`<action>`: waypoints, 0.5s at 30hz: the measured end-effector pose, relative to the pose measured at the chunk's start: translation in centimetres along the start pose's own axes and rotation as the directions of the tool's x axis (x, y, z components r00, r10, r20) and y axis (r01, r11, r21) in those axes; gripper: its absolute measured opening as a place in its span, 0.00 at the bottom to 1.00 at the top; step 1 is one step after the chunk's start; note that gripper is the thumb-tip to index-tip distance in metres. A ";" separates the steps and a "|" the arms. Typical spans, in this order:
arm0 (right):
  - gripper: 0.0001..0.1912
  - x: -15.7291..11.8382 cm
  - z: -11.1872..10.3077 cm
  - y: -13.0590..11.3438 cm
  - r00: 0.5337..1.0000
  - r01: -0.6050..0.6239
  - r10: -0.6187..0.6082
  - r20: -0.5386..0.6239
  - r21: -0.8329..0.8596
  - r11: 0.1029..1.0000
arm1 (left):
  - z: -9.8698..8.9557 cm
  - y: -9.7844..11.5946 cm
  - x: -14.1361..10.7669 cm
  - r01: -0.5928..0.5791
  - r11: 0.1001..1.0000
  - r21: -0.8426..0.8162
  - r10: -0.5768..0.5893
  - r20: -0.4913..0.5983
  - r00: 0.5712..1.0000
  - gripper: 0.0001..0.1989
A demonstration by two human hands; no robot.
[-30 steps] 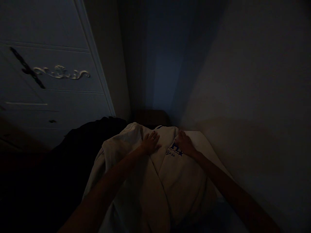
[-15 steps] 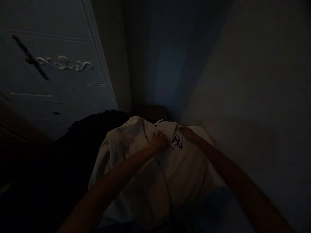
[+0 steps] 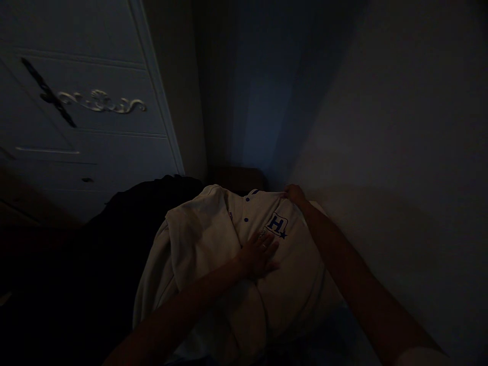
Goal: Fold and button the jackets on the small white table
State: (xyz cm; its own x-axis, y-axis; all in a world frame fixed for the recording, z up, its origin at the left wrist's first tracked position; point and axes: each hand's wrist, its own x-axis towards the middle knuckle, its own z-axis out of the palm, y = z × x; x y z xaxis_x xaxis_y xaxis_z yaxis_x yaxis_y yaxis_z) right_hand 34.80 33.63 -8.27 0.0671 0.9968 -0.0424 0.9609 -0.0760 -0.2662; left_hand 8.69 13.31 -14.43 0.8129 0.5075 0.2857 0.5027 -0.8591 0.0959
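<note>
A cream jacket with dark snap buttons and a blue letter H patch lies spread in front of me in dim light. One sleeve is folded over its left part. My left hand rests flat on the jacket front just below the patch, fingers spread, a ring on one finger. At the jacket's far right shoulder, my right hand has its fingers closed on the cloth, which is drawn into a taut line toward the collar. What the jacket lies on is mostly hidden.
To the left stands a white cabinet door with a dark handle and a raised ornament. A black heap, probably cloth, lies beside the jacket. A pale wall rises at the right, and a brown box-like thing stands behind.
My left hand has slid down the jacket from the snap area to below the patch and flattened out. My right hand now pinches the far shoulder edge, slightly farther away than before.
</note>
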 end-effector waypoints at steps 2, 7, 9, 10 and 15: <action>0.09 0.0 0.3 0.1 1.000 0.001 -0.002 0.014 0.010 1.000 | -0.1 0.0 -0.2 0.000 1.000 0.002 0.000 -0.003 1.000 0.34; 0.12 -0.3 0.3 0.3 0.989 0.019 -0.037 0.144 0.123 0.992 | 0.0 -0.1 -0.6 0.001 1.000 0.000 -0.001 -0.027 1.000 0.34; 0.18 -0.7 -0.6 1.0 0.969 0.000 -0.047 0.242 0.188 0.982 | -0.1 -0.1 -0.6 0.002 1.000 -0.008 -0.002 -0.031 1.000 0.33; 0.20 -1.1 -1.2 1.5 0.956 -0.014 -0.051 0.289 0.221 0.975 | -0.1 -0.1 -0.6 0.002 1.000 -0.015 -0.002 -0.027 1.000 0.33; 0.25 -4.0 -2.2 2.4 0.939 -0.037 -0.103 0.328 0.394 0.918 | -0.9 0.1 -0.5 0.029 0.994 -0.101 -0.030 -0.011 0.999 0.31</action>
State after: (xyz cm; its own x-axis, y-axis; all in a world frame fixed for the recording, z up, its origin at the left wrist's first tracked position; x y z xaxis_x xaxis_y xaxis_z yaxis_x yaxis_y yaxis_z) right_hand 37.42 29.55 -6.63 -0.1237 0.9365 -0.3282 0.7740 -0.1160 -0.6225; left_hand 8.05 12.89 -13.76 0.7940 0.5326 0.2931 0.4938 -0.8463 0.1999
